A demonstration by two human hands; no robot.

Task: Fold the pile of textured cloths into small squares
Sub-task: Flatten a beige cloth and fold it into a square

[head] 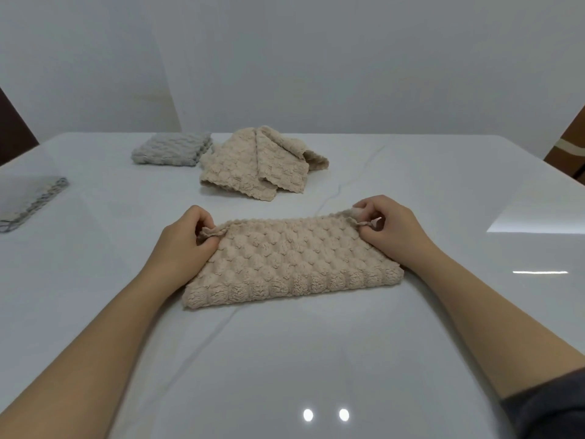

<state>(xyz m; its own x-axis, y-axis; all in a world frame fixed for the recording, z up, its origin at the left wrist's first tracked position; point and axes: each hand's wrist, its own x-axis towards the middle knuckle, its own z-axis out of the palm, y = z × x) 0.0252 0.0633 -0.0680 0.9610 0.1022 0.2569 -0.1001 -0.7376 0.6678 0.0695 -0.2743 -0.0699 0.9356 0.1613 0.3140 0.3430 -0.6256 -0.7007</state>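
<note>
A beige bubble-textured cloth (292, 261) lies folded in half as a wide rectangle on the white table (285, 359), its fold toward me. My left hand (186, 239) pinches its far left corner. My right hand (389, 226) pinches its far right corner. Behind it sits a loose pile of beige cloths (259, 163), rumpled and partly overlapping. A grey textured cloth (172, 148), folded into a small square, rests to the left of that pile.
Another grey-edged cloth (30, 198) lies flat at the table's left edge. A white wall stands behind the table. Dark brown furniture shows at the far left and at the far right (573, 144).
</note>
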